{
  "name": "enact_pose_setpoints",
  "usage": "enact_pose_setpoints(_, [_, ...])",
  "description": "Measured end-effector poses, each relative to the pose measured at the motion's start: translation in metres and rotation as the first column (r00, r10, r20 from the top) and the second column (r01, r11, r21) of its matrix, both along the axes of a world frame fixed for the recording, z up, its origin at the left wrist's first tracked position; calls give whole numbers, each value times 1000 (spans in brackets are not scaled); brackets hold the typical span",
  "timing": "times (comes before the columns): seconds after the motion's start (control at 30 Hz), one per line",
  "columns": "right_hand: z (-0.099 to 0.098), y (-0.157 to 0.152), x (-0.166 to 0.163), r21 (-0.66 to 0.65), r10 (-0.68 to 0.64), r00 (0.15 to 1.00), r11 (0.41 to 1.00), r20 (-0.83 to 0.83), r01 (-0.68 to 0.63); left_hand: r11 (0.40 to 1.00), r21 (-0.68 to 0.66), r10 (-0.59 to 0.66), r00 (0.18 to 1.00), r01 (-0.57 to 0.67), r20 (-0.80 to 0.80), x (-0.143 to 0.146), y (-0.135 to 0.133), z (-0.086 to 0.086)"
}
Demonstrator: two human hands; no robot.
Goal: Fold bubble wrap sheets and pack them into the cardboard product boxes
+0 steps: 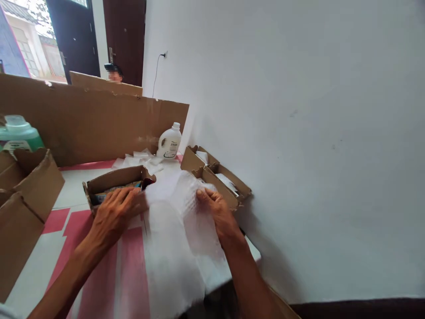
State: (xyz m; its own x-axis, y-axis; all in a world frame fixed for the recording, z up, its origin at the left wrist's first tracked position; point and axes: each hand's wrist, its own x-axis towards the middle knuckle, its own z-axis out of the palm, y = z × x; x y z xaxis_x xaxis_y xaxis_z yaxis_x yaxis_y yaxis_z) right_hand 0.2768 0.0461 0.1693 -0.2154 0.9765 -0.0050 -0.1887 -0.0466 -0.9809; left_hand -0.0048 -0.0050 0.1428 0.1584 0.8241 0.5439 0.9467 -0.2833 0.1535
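A piece of translucent white bubble wrap (179,235) hangs in front of me, its lower part blurred and draping over the table's front edge. At its upper right, my right hand (217,210) pinches it between thumb and fingers. My left hand (119,206) is closed at its upper left edge, with the fingertips partly smeared by motion. Just behind that hand stands an open cardboard box (114,177) with colourful flat packets (128,188) inside. Close behind my right hand are open cardboard trays (222,188) holding white items.
A white jug (171,141) and clear plastic bags (142,159) are by the cardboard partition (99,126). Larger boxes (36,181) and a green bottle (21,135) stand at left. The wall (315,155) borders the right side. A person (114,75) is beyond the partition.
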Motion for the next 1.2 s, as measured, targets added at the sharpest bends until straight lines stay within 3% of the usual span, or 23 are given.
enact_pose_setpoints(0.07, [-22, -27, -1, -145, 71, 993, 986, -92, -84, 999, 9, -33, 962, 31, 272, 8, -28, -2])
enact_pose_setpoints(0.1, [-36, -38, -4, -211, 80, 988, 972, -135, -107, 998, -48, -26, 907, 51, 420, 12, -44, -5])
enact_pose_setpoints(0.2, [-77, -68, -15, -364, 66, 968, 918, -242, -154, 948, -276, 116, 636, 158, 763, 17, -91, -26])
enact_pose_setpoints(0.3, [-110, -94, -30, -453, 64, 958, 871, -279, -190, 888, -365, 260, 350, 278, 900, 18, -121, -58])
enact_pose_setpoints(0.37, [-125, -106, -41, -508, 97, 957, 831, -273, -229, 867, -397, 335, 238, 301, 912, 19, -132, -78])
enact_pose_setpoints(0.43, [-135, -114, -53, -535, 186, 949, 790, -255, -299, 859, -456, 413, 213, 231, 886, 22, -139, -91])
enact_pose_setpoints(0.53, [-146, -118, -69, -556, 311, 926, 741, -212, -376, 824, -563, 534, 242, 65, 810, 25, -145, -95])
enact_pose_setpoints(0.67, [-157, -120, -81, -646, 231, 929, 669, -289, -368, 808, -581, 584, 247, -95, 773, 20, -150, -89])
enact_pose_setpoints(0.8, [-166, -121, -82, -686, 217, 917, 611, -336, -396, 811, -575, 584, 85, -108, 808, 16, -153, -84])
enact_pose_setpoints(0.9, [-169, -119, -78, -690, 314, 908, 592, -277, -416, 785, -591, 598, -24, -184, 801, 16, -154, -77])
enact_pose_setpoints(0.93, [-168, -117, -75, -671, 370, 905, 619, -210, -409, 777, -592, 596, -55, -214, 801, 16, -155, -76])
enact_pose_setpoints(1.0, [-161, -116, -69, -523, 449, 893, 769, 31, -368, 759, -602, 595, -111, -248, 796, 14, -157, -75])
enact_pose_setpoints(1.07, [-148, -116, -62, -204, 363, 872, 929, 329, -310, 744, -609, 600, -128, -274, 790, 11, -160, -76])
enact_pose_setpoints(1.13, [-134, -120, -57, 121, 186, 839, 951, 512, -284, 734, -606, 605, -111, -308, 789, 9, -163, -79])
enact_pose_setpoints(1.2, [-123, -127, -55, 294, 100, 797, 896, 596, -333, 723, -601, 603, -113, -341, 789, 9, -165, -81])
